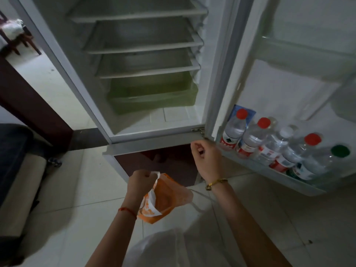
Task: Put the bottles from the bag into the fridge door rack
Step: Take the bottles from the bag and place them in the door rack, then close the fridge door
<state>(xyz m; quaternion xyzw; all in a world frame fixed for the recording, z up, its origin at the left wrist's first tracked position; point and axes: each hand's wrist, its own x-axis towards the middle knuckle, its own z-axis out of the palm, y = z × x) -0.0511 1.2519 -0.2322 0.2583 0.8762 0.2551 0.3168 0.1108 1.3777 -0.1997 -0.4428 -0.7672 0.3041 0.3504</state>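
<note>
An orange and white plastic bag (163, 199) hangs limp from my left hand (141, 182), which is closed on its handles. It looks flat, and I see nothing inside it. Several clear water bottles stand in the fridge door rack (273, 171) at the right: a red-capped bottle (234, 130) nearest the hinge, another red-capped one (254, 137), a white-capped one (277, 145), a further red-capped one (296, 153) and a green-capped one (323, 162) at the outer end. My right hand (207, 158) hovers just left of the rack, fingers curled with nothing in them.
The fridge stands open with bare shelves and a green drawer (154, 95) at the bottom. An upper door rack (308, 60) is above the bottles. A dark sofa (13, 151) sits at the left, a chair (17, 35) at the far left. The floor is pale tile.
</note>
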